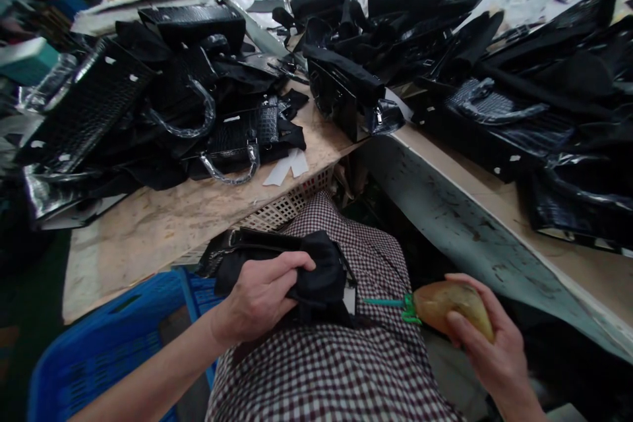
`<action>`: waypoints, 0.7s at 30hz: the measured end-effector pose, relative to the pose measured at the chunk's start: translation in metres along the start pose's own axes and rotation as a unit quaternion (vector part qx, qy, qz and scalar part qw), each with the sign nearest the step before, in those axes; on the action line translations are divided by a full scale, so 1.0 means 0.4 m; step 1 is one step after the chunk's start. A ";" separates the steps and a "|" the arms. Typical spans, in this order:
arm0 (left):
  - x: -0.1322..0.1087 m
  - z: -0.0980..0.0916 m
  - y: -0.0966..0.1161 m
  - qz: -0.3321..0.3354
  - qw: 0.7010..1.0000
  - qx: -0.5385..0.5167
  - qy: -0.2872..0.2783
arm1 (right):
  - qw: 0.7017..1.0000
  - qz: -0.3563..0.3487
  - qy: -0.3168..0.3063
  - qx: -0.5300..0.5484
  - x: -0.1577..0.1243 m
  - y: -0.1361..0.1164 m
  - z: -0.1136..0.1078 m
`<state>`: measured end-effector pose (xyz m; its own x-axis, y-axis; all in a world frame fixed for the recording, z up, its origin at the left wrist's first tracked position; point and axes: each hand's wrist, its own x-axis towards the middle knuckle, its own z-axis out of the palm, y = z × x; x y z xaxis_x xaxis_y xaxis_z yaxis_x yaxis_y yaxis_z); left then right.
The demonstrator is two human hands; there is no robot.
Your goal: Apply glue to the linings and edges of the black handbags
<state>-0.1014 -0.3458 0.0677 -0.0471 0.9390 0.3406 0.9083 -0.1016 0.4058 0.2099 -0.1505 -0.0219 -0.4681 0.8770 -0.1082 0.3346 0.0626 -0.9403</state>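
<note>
A black handbag [321,270] lies across my lap, on the checked apron [341,369]. My left hand [264,293] is closed on its soft black cloth, thumb and forefinger pinching the fabric. A small white patch [349,299] shows at the bag's right end. To the right, my right hand [487,336] grips a yellowish squeeze bottle of glue [445,306], tilted on its side. Its thin green nozzle [383,302] points left at the bag, a short gap away from it. The bag's underside is hidden.
Black crocodile-pattern handbags [198,99] are heaped on the wooden table [148,231] ahead. More black bags [509,112] cover the right-hand table, whose grey side panel [445,211] borders my lap. A blue plastic crate [119,336] stands at my left. White paper scraps [287,167] lie near the table edge.
</note>
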 end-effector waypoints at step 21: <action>-0.028 -0.002 0.019 0.005 0.999 0.015 0.050 | 0.983 -0.113 -0.136 -0.040 0.057 0.017 0.068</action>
<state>-0.0942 -0.3573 0.0678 -0.0776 0.9003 0.4282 0.9209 -0.0999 0.3769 0.1792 -0.1430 -0.0394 -0.7359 0.6770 0.0069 0.2559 0.2876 -0.9230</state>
